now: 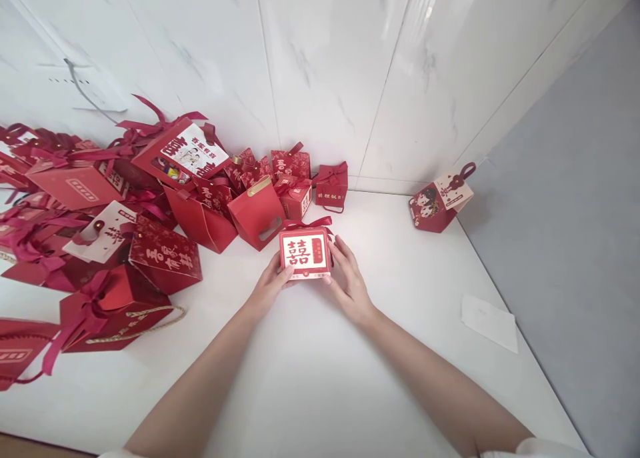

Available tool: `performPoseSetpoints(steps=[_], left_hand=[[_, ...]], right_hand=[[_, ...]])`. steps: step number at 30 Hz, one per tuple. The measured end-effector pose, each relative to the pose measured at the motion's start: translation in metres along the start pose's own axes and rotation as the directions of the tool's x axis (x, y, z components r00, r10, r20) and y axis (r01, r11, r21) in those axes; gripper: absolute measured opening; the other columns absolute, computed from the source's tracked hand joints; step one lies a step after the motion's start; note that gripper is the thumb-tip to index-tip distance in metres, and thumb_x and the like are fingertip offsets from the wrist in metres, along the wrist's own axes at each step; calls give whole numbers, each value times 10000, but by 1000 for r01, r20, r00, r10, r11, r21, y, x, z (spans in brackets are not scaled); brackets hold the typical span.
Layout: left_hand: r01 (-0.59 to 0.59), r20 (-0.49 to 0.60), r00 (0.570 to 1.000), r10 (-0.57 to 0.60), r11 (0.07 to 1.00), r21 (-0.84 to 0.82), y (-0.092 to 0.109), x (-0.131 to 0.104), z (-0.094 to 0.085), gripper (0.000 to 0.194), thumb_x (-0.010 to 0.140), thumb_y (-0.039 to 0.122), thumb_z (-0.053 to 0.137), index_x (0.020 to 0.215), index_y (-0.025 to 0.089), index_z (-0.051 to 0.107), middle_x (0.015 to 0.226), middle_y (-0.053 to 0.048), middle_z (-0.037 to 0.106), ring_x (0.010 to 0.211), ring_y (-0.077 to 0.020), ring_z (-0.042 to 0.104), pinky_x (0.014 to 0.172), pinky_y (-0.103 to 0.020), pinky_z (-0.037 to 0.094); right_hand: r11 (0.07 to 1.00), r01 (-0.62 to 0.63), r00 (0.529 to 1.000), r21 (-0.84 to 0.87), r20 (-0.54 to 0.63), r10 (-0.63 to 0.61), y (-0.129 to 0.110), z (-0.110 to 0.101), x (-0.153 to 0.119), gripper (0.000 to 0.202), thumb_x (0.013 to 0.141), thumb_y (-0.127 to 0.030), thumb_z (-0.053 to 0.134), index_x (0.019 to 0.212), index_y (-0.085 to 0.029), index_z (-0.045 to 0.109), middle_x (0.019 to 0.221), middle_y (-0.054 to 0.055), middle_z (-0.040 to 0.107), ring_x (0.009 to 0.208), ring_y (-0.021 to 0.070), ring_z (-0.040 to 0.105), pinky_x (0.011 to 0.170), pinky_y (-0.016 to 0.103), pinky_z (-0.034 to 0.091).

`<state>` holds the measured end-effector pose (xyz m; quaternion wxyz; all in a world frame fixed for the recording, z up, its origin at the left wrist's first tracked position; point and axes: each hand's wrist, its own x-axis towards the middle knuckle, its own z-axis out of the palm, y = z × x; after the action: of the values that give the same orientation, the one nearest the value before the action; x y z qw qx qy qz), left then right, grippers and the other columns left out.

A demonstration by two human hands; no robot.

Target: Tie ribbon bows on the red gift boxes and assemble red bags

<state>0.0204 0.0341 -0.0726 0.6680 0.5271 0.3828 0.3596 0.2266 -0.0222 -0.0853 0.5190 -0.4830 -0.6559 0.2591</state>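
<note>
Between my two hands is a small red-and-white gift box [306, 253] with a red double-happiness character on the face toward me and a dark red ribbon on top. My left hand [270, 283] grips its left side, the thumb pressed on the lower front. On the other side my right hand [351, 281] holds the right end, its thumb at the lower corner and its fingers behind the edge. Just beyond the box stand a plain red box with a handle slot [257, 213] and a small ribboned red box [331, 185].
Many red gift boxes crowd the left, among them a windowed box [183, 153] and one with a gold cord [117, 311]. A house-shaped box [437, 201] stands at the back right. A white paper [489, 321] lies near the right table edge. A marbled wall [320, 65] closes the back.
</note>
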Motion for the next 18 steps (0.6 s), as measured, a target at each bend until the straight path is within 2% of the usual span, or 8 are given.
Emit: performPoseSetpoints(steps=[3,5,9,18], left_hand=[[11,44,999,-12,1000,27,1,0,-3,641,889,488,599,1470,342,372,1516,-83,433,1330,-340,479,1051,-529,457],[23,69,997,-25,999,33,2,0,-3,644,895,499,585,1479,348,361,1519,-81,429,1331,-339,478,1055,-522,454],[26,79,996,-27,999,25,1,0,-4,621,921,538,516,1487,344,351,1526,-82,419,1321,-330,487,1054,-510,452],[17,85,996,-22,998,66,2,0,-3,605,933,564,473,1482,344,345,1527,-84,414,1323,-323,483,1024,-494,480]], right_hand=[[985,-138,990,105,46,133,4,2,0,677,991,-473,420,1564,-342,86,1634,2,171,1506,240,166,1203,503,268],[970,-176,983,168,87,163,6,2,2,680,997,-484,399,1566,-338,55,1632,-5,182,1501,227,190,1214,493,244],[960,-154,985,233,118,129,6,-1,6,642,1005,-469,391,1563,-332,105,1635,-14,171,1502,214,186,1228,463,222],[964,-132,990,230,80,117,5,-1,8,629,995,-478,414,1555,-316,178,1626,3,207,1496,230,205,1225,479,227]])
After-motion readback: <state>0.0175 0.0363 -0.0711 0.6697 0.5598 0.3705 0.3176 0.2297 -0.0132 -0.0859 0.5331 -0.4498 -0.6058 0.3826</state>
